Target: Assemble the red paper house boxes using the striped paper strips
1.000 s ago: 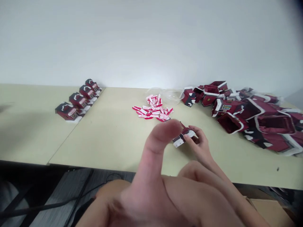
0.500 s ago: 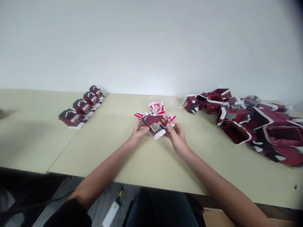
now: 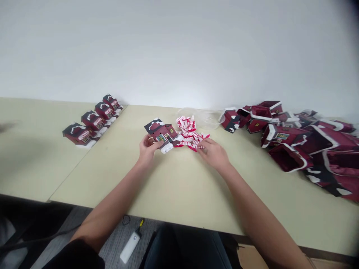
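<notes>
My left hand [image 3: 149, 148] grips a small dark red toy house [image 3: 163, 131] with a black snow-tipped roof, held tilted above the table. My right hand [image 3: 212, 152] reaches to the near right edge of a heap of red-and-white striped pieces [image 3: 188, 133], its thumb and fingers pinched at one striped piece [image 3: 201, 147]. Whether that piece is lifted off the table I cannot tell. The heap lies just right of the house, which covers part of it.
Two clear plastic bowls [image 3: 209, 120] stand behind the heap by the wall. On the left, several houses with striped awnings [image 3: 81, 133] form a row along the table seam. At right lies a large pile of dark red houses [image 3: 288, 157]. A white power strip [image 3: 130, 247] is on the floor.
Both hands were on the house; now my left hand alone holds it, farther left. My right hand has let go of it and moved to the striped pieces. The view has shifted slightly.
</notes>
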`<state>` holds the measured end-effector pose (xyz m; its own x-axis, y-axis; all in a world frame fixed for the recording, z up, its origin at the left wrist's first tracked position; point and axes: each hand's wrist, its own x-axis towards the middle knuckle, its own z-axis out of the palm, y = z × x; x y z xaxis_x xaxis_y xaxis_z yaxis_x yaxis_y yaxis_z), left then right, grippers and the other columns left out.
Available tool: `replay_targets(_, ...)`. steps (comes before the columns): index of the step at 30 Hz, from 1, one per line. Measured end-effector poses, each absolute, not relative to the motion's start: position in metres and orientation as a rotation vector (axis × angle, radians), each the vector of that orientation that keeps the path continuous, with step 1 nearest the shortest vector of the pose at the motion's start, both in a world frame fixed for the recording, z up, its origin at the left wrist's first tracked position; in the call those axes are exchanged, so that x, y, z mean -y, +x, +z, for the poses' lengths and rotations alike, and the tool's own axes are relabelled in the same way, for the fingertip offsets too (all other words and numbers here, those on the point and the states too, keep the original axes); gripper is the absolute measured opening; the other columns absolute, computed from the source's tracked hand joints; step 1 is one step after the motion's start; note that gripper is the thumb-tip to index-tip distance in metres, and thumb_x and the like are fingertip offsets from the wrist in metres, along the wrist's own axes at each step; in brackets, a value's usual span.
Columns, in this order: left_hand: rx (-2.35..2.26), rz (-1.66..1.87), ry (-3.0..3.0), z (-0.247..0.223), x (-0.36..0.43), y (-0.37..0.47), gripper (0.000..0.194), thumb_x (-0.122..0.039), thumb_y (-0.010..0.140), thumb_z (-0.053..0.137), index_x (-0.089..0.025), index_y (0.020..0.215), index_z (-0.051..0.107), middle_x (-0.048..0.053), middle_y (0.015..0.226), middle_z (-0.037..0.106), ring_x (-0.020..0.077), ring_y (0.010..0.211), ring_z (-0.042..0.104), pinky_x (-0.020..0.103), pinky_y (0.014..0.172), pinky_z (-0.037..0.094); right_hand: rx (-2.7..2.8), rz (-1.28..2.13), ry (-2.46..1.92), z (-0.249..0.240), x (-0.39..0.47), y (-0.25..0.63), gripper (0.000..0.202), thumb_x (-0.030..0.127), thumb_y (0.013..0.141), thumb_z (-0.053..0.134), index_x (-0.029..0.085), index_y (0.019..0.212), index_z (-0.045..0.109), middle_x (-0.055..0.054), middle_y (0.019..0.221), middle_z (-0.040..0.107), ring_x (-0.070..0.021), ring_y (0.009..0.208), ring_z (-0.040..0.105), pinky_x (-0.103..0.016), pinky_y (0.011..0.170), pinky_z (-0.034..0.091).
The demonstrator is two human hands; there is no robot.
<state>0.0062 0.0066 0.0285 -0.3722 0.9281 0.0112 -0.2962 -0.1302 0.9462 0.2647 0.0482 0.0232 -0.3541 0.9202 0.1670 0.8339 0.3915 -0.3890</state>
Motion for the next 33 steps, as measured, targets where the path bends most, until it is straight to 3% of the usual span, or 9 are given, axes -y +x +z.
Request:
replay_targets(4, -1.241, 1.607, 0.872, 0.023, -0.004, 0.013, 0.058, -0.032, 0.047, 0.091, -0.018, 0.097, 0.064, 0.003, 0.085, 0.072, 0.0160, 0.075, 0.067, 0.026, 0.066, 0.054, 2.476, 0.177, -1.747, 0.024, -0.044, 0.256, 0.036, 0.030, 0.100, 0.042, 0.027, 0.131, 0.060, -0.010, 0.140, 0.052, -0.0252, 0.102, 0.065, -0.034, 0.076, 0.051)
replay_targets(12, -1.280, 1.561, 0.985, 0.017, 0.000, 0.015, 0.061, -0.035, 0.047, 0.094, -0.018, 0.097, 0.064, 0.004, 0.086, 0.074, 0.0148, 0.072, 0.067, 0.024, 0.064, 0.054, 2.424, 0.109, -1.754, 0.022, -0.046, 0.262, 0.038, 0.035, 0.104, 0.030, 0.030, 0.124, 0.063, -0.007, 0.128, 0.060, -0.0224, 0.098, 0.065, -0.032, 0.072, 0.049)
replay_targets(24, -1.292, 1.541, 1.013, 0.013, -0.001, 0.015, 0.060, -0.036, 0.048, 0.093, -0.017, 0.098, 0.064, 0.004, 0.085, 0.074, 0.0151, 0.071, 0.067, 0.024, 0.062, 0.054, 2.397, 0.318, -1.673, 0.016, -0.047, 0.262, 0.031, 0.043, 0.099, 0.048, 0.030, 0.121, 0.066, -0.005, 0.132, 0.058, -0.0225, 0.112, 0.061, -0.030, 0.078, 0.049)
replay_targets(29, -1.318, 1.525, 1.025, 0.015, 0.000, 0.017, 0.062, -0.037, 0.047, 0.093, -0.017, 0.099, 0.065, 0.005, 0.086, 0.074, 0.0159, 0.073, 0.067, 0.024, 0.063, 0.053, 2.337, 0.368, -1.678, 0.010, -0.049, 0.262, 0.025, 0.043, 0.098, 0.051, 0.027, 0.108, 0.067, -0.006, 0.129, 0.058, -0.0214, 0.110, 0.060, -0.030, 0.078, 0.050)
replay_targets(33, -1.308, 1.521, 1.026, 0.016, 0.000, 0.018, 0.064, -0.037, 0.046, 0.094, -0.017, 0.100, 0.066, 0.005, 0.086, 0.075, 0.0166, 0.073, 0.068, 0.026, 0.065, 0.055, 2.317, 0.353, -1.684, 0.012, -0.048, 0.260, 0.031, 0.042, 0.096, 0.053, 0.026, 0.121, 0.062, -0.008, 0.135, 0.056, -0.0244, 0.113, 0.060, -0.033, 0.080, 0.051)
